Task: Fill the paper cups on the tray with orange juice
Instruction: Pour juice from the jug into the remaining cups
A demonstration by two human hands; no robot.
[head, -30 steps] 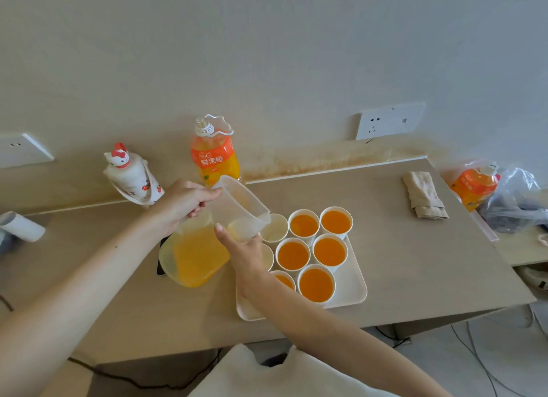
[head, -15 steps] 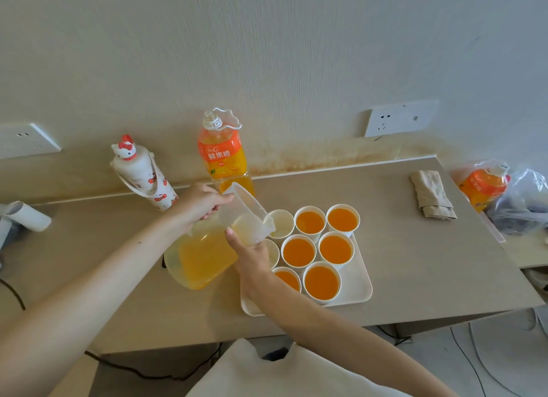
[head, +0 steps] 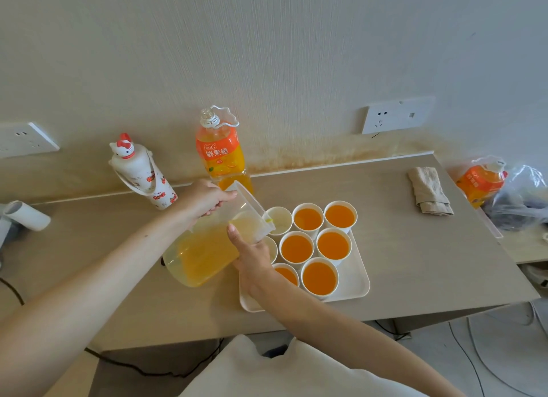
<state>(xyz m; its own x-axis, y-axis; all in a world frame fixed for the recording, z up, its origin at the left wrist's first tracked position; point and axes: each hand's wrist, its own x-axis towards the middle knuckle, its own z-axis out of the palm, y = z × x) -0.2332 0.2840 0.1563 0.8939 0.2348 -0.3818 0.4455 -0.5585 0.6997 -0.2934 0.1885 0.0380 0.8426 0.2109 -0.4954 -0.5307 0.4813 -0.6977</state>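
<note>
Left hand (head: 204, 199) fingers are clenched round the tilted pitcher (head: 204, 254) at its back rim. Right hand (head: 252, 257) grasps it from below near the spout, thumb on its side. The spout hangs over the back-left paper cup (head: 281, 218), a thin trickle at its rim. Filled cups (head: 296, 248) sit on the tray (head: 355, 284), near the desk (head: 415, 263) front edge. Bare desk lies between the tray and the cloth (head: 430, 192) by the right edge.

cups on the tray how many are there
8 cups: back row three; middle three; front two. The right hand may hide another.
</note>
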